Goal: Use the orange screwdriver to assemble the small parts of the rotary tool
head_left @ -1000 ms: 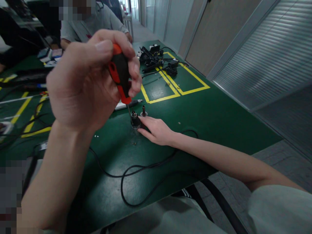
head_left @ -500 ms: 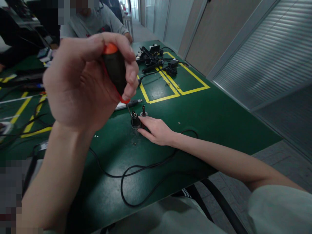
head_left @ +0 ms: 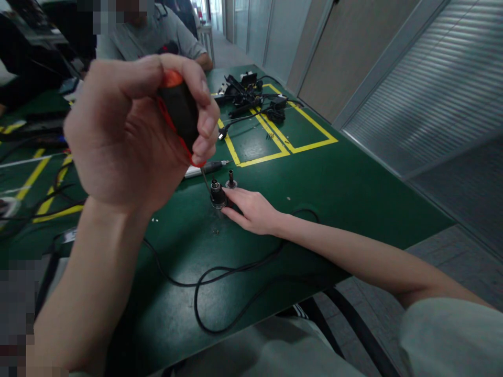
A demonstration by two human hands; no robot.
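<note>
My left hand (head_left: 129, 131) is raised close to the camera, its fingers wrapped round the black and orange handle of a screwdriver (head_left: 178, 112). The thin shaft runs down to a small black round part (head_left: 217, 195) on the green table (head_left: 334, 188). My right hand (head_left: 251, 209) lies on the table beside that part, its fingertips pinching the part's base. A second small black part (head_left: 230, 181) stands just behind it.
A black cable (head_left: 231, 272) loops across the table in front of me. A grey pen-like tool (head_left: 206, 167) lies behind my left hand. A heap of black connectors and cables (head_left: 251, 94) sits inside yellow tape lines. Another person in a grey shirt (head_left: 153, 36) sits across the table.
My left hand has turned the screwdriver handle and shifted slightly left and down; the orange side has rotated away. My right hand and the part have stayed in place.
</note>
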